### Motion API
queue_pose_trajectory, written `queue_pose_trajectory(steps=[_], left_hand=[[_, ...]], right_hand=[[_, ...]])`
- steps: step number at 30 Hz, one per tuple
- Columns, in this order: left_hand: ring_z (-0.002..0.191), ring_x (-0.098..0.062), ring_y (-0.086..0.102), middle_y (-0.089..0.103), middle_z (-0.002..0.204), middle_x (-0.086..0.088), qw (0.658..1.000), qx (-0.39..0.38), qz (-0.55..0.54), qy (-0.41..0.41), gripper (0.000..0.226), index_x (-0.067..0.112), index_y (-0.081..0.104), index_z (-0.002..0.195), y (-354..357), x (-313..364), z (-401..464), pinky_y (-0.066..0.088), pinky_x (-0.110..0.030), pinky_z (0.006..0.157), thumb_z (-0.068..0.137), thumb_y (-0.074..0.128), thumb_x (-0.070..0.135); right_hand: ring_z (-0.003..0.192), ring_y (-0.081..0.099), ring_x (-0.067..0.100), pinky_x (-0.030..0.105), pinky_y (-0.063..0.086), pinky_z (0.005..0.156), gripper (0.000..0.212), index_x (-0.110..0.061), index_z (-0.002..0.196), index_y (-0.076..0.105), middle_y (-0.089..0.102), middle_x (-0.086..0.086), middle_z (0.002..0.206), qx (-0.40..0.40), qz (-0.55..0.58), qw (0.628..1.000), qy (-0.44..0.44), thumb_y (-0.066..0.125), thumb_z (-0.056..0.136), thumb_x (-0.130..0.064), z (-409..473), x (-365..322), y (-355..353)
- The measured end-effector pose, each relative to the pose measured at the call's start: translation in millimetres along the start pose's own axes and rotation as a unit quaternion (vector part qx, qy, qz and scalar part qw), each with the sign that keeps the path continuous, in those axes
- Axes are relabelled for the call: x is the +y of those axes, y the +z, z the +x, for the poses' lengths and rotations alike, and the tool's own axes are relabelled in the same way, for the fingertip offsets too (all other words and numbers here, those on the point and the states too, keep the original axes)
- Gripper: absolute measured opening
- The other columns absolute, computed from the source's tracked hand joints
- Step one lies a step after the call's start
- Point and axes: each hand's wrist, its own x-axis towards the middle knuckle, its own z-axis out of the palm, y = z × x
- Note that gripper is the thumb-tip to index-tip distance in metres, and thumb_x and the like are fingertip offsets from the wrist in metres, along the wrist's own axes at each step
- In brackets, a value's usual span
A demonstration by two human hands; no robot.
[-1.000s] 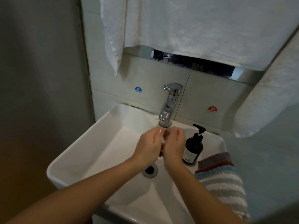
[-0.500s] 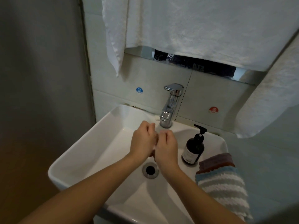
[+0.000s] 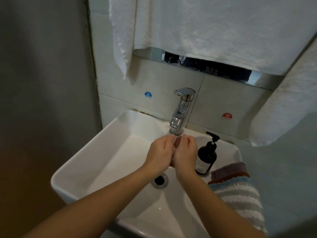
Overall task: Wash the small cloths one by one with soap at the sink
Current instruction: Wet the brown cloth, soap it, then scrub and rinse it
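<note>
My left hand (image 3: pixel 160 154) and my right hand (image 3: pixel 186 155) are pressed together over the white sink (image 3: pixel 85 157), just below the chrome faucet (image 3: pixel 181 110) spout. Both have their fingers curled round a small pinkish cloth (image 3: pixel 177 144), of which only a sliver shows between them. A dark pump soap bottle (image 3: pixel 206 155) stands on the sink's right rim, close to my right hand. Beside it lie more small cloths: a purple-brown one (image 3: pixel 229 170) on top of a blue-and-white striped one (image 3: pixel 240 200).
The drain (image 3: pixel 159 181) sits below my wrists. White towels (image 3: pixel 214 31) hang over the wall behind the faucet, and another (image 3: pixel 288 103) hangs at the right. A grey wall (image 3: pixel 42 100) closes in the left side. Cold and hot stickers flank the faucet.
My hands slid a little left and apart from the spout half a second ago, then came back right under it, still rubbing together.
</note>
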Motion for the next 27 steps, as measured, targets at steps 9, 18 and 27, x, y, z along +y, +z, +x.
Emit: queue_pose_trajectory(steps=[9, 18, 27], left_hand=[[0.060, -0.016, 0.059, 0.062, 0.064, -0.001, 0.999, 0.025, 0.031, 0.006, 0.041, 0.018, 0.059, 0.071, 0, -3, -7, 0.047, -0.032, 0.053, 0.104, 0.039, 0.030], [0.059, -0.020, 0.058, 0.060, 0.065, -0.004, 0.998, 0.068, -0.012, -0.014, 0.039, 0.014, 0.056, 0.074, -9, 1, 6, 0.049, -0.039, 0.053, 0.103, 0.043, 0.036], [0.058, -0.012, 0.052, 0.056, 0.063, 0.000, 0.996, 0.080, 0.034, -0.012, 0.039, 0.018, 0.052, 0.069, -15, 8, 12, 0.042, -0.029, 0.055, 0.104, 0.041, 0.031]], right_hand=[[0.061, 0.048, 0.016, 0.031, 0.042, 0.053, 0.026, -0.013, 0.083, 0.054, 0.051, 0.003, 0.069, 0.013, 0.050, 0.996, -0.069, 0.040, 0.103, -0.022, -5, -6, 6], [0.059, 0.052, 0.015, 0.030, 0.045, 0.051, 0.027, -0.009, 0.084, 0.053, 0.055, 0.006, 0.070, -0.084, 0.010, 0.992, -0.091, 0.038, 0.104, -0.020, -11, -9, 2], [0.061, 0.051, 0.015, 0.039, 0.049, 0.057, 0.030, -0.013, 0.078, 0.050, 0.052, 0.003, 0.067, -0.092, -0.023, 0.987, -0.128, 0.037, 0.102, -0.025, -18, 0, 2]])
